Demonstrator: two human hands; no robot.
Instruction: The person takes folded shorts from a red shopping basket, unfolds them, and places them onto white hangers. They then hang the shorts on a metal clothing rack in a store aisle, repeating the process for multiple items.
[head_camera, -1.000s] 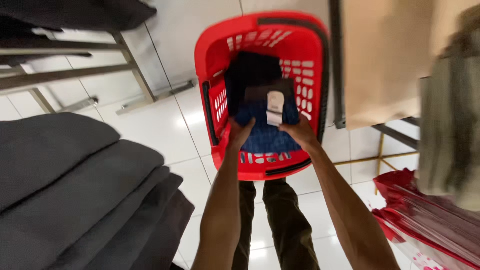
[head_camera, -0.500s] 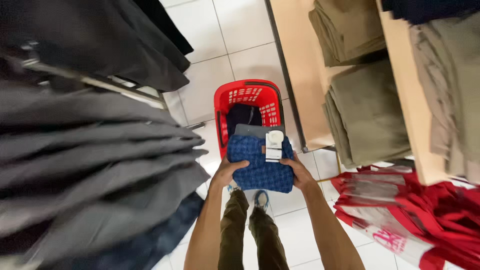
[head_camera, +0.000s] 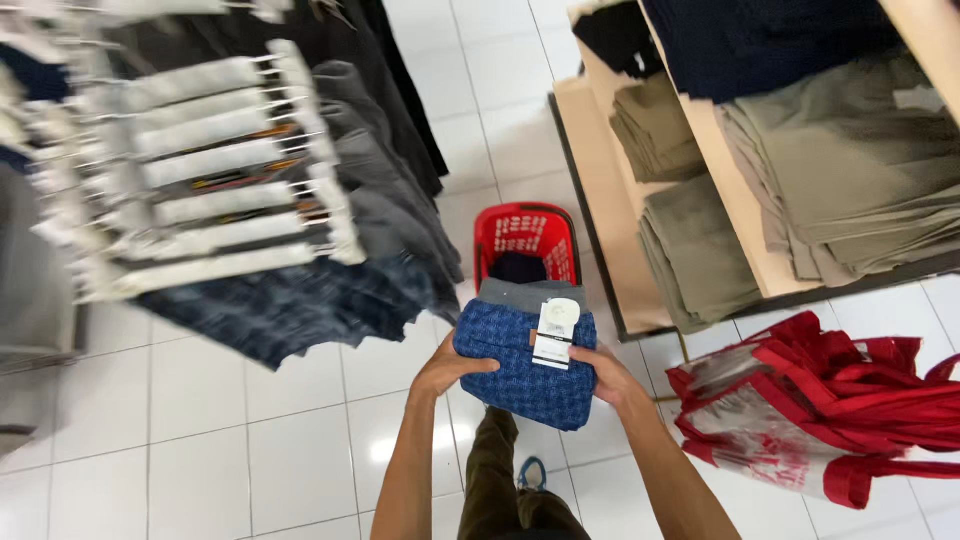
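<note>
1. The left hand and the right hand each clasp one side of a small stack of folded clothes, fingers curled under and thumbs on the edges. The stack is held in the air at chest level, right above the person's legs.
2. To carry such a stack well, I judge it best to keep both palms pressing inward and level, since soft folds sag and slide when tilted.
3. The top garment is a blue, nubby woven piece with a white paper tag lying on it; a smooth grey garment peeks out at its twelve o'clock edge.
4. At twelve o'clock of the stack, on the glossy white floor tiles, stands a red plastic basket with lattice walls and dark cloth inside.
5. At ten o'clock hang dark trousers on hangers; at two o'clock, olive folded piles rest on pale wooden shelves. At three o'clock lies a red-trimmed bag.
</note>
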